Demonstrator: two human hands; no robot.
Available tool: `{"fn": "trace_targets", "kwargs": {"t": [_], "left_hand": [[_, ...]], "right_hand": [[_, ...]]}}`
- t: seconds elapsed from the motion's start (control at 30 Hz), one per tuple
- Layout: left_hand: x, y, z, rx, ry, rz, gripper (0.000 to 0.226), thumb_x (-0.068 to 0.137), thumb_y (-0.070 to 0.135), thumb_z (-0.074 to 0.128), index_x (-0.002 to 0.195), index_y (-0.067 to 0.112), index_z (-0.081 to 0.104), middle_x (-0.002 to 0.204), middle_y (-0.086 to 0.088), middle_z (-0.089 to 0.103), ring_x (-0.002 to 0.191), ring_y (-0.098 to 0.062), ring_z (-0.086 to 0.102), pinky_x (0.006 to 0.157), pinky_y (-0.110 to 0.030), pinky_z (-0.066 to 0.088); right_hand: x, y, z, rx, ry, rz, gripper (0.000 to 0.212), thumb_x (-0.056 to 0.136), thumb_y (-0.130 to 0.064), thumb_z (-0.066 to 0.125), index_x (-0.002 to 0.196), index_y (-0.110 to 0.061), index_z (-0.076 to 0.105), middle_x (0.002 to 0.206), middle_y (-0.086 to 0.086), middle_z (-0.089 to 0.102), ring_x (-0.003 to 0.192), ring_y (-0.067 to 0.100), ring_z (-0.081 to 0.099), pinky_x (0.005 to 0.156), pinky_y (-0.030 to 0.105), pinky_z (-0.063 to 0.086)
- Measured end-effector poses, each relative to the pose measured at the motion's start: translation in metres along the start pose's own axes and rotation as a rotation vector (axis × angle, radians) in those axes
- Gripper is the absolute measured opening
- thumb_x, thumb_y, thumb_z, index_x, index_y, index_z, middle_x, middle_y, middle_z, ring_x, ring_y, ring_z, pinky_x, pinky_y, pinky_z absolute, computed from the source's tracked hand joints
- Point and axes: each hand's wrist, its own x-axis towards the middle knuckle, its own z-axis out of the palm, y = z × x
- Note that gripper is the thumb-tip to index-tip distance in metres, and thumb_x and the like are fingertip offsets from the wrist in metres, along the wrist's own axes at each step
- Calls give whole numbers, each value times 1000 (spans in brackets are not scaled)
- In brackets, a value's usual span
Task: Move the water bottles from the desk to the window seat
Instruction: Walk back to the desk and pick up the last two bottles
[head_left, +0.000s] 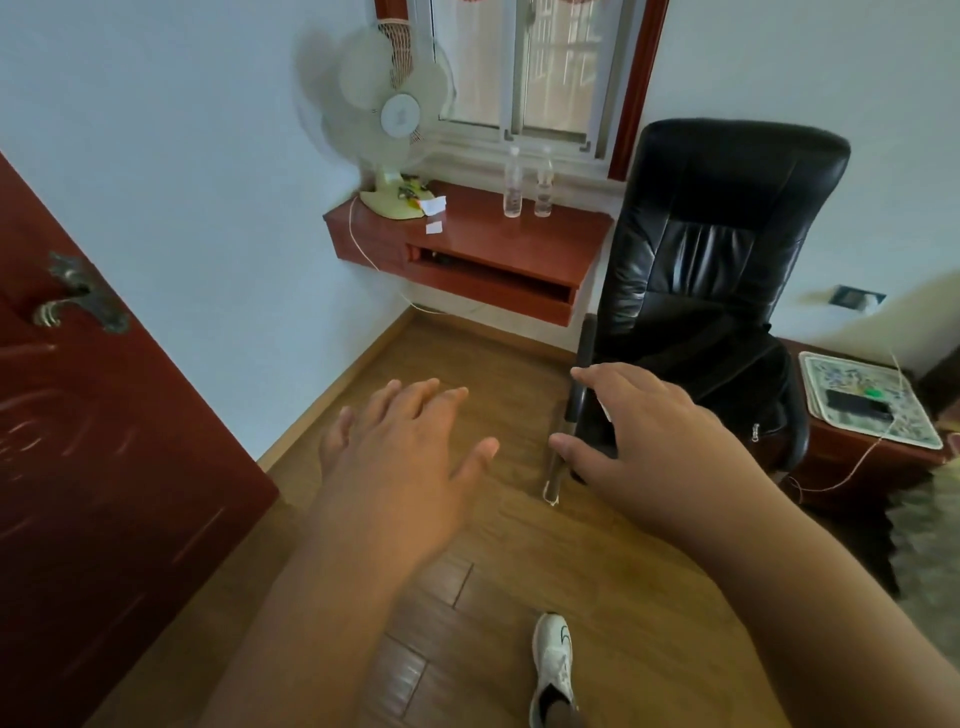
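Two clear water bottles stand upright side by side on the red-brown wall-mounted desk (519, 249) under the window; the left bottle (512, 183) is slightly taller than the right bottle (544, 183). My left hand (400, 447) hovers over the wooden floor, fingers spread, holding nothing. My right hand (639, 421) is also empty with fingers apart, held in front of the black chair's edge. Both hands are well short of the bottles.
A black leather office chair (717, 249) stands right of the desk. A white table fan (389, 124) sits on the desk's left end beside paper scraps. A red door (93, 441) is at left. A low cabinet with a patterned mat (867, 400) is at right.
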Motion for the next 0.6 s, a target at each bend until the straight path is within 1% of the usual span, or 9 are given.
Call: {"fn": "trace_targets", "kwargs": {"t": [0.13, 0.27, 0.37, 0.43, 0.6], "left_hand": [[51, -1, -5, 52, -10, -53, 63, 96, 69, 29, 153, 45, 16, 164, 16, 15, 154, -12, 5, 122, -48, 7], [118, 10, -12, 69, 41, -89, 62, 96, 69, 29, 153, 45, 19, 164, 15, 18, 154, -13, 6, 122, -50, 9], [164, 21, -19, 56, 66, -101, 61, 97, 69, 28, 153, 45, 18, 164, 16, 17, 153, -11, 5, 122, -50, 7], [189, 27, -22, 48, 72, -138, 62, 97, 69, 28, 153, 46, 18, 164, 17, 16, 154, -12, 4, 122, -50, 6], [238, 39, -19, 39, 50, -194, 62, 97, 68, 27, 154, 46, 16, 165, 17, 15, 154, -12, 3, 122, -49, 6]], "right_hand": [[62, 10, 3, 28, -11, -32, 77, 89, -66, 53, 154, -36, 25, 158, -13, 32, 142, 15, 37, 112, 44, 39], [135, 24, -9, 55, -18, -82, 76, 89, -66, 54, 154, -37, 26, 157, -13, 34, 141, 15, 38, 112, 46, 41], [188, 35, -23, 66, 5, -127, 76, 89, -66, 54, 154, -36, 27, 157, -13, 35, 142, 15, 38, 113, 47, 40], [218, 42, -31, 70, 9, -160, 76, 89, -66, 54, 154, -36, 27, 157, -13, 35, 142, 14, 37, 114, 48, 39], [272, 64, -39, 74, -7, -186, 77, 90, -65, 54, 155, -36, 24, 160, -13, 30, 146, 14, 32, 116, 49, 35]]}}
